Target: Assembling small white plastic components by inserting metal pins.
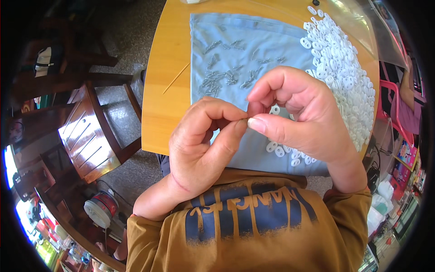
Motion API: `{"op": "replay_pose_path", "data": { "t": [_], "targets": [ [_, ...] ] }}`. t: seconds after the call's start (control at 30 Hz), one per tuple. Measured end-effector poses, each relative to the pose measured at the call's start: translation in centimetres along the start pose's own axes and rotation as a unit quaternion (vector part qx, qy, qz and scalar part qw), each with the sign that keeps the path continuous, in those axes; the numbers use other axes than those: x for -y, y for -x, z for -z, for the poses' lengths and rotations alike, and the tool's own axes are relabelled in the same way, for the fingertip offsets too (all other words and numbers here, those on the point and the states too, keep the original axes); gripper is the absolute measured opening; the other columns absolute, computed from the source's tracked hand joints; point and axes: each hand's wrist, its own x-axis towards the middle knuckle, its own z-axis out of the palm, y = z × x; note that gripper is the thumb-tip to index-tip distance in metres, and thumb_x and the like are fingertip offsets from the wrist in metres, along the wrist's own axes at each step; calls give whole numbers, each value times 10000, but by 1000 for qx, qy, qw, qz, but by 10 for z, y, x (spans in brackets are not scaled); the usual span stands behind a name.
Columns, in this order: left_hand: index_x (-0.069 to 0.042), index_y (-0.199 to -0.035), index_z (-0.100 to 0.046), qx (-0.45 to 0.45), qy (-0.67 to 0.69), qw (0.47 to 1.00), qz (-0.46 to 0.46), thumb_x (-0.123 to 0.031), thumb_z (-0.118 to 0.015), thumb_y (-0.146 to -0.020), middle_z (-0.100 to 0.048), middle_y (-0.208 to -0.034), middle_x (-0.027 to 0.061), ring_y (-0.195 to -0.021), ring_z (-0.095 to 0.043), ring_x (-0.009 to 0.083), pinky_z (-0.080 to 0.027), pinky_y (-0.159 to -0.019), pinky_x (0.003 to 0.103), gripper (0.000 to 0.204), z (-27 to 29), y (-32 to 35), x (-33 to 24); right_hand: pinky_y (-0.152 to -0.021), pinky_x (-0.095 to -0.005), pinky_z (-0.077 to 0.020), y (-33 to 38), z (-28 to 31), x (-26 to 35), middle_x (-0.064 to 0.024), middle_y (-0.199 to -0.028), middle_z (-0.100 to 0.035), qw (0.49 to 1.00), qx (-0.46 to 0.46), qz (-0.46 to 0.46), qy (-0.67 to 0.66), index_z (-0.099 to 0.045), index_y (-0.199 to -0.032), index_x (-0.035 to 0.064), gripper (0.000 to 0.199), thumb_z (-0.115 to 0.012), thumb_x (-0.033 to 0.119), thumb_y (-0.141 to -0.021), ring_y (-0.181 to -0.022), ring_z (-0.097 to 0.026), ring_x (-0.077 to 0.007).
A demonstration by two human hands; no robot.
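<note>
White plastic ring (275, 109) sits just behind the pinch; left hand (201, 145) and right hand (299, 113) pinch fingertips together, held item hidden.

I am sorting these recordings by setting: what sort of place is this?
Probably a home or small shop used for piecework: a round wooden table, a wooden chair, and cluttered shelves of goods beside it.
</note>
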Motion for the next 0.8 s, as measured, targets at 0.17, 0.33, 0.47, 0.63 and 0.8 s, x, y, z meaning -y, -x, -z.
{"op": "replay_pose_path", "data": {
  "t": [0.17, 0.33, 0.47, 0.63, 0.8],
  "targets": [
    [12, -967, -557, 9, 50, 999, 12, 34, -572, -855, -566, -860, 46, -713, -547, 88, -458, -656, 197, 115, 1, 0, 0, -734, -215, -441, 0, 0, 0, -34, -866, -572, 1000, -6, 21, -14, -548, -995, -3, 234, -645, -19, -783, -815, -531, -86],
    [37, -1069, -550, 0, 205, 973, 104, 0, -555, -880, -599, -896, 65, -734, -571, 109, -475, -670, 214, 192, 2, 0, -4, -751, -230, -441, 4, 0, 3, -50, -869, -583, 999, -34, 1, -36, -540, -979, -9, 207, -631, -24, -794, -825, -542, -101],
    [38, -1089, -547, 5, 198, 977, 77, 10, -559, -874, -597, -893, 63, -740, -575, 111, -478, -673, 216, 217, 2, 2, 1, -758, -240, -443, 6, -5, 1, -60, -869, -589, 999, -40, 21, -25, -534, -972, -10, 201, -627, -28, -795, -825, -544, -108],
    [33, -1094, -516, -10, 208, 974, 83, 25, -554, -870, -593, -912, 73, -793, -592, 120, -510, -724, 243, 228, 2, 6, 2, -760, -244, -443, 7, -5, -1, -65, -868, -593, 999, -40, 34, 3, -528, -965, -10, 198, -621, -37, -792, -823, -548, -111],
    [25, -1048, -511, -22, 187, 980, 59, 8, -565, -860, -589, -929, 92, -797, -607, 147, -537, -735, 284, 196, -1, 6, 2, -755, -240, -443, 7, -4, -1, -63, -863, -592, 998, -37, 37, 26, -530, -960, -12, 195, -617, -43, -788, -817, -550, -111]
  ]
}}
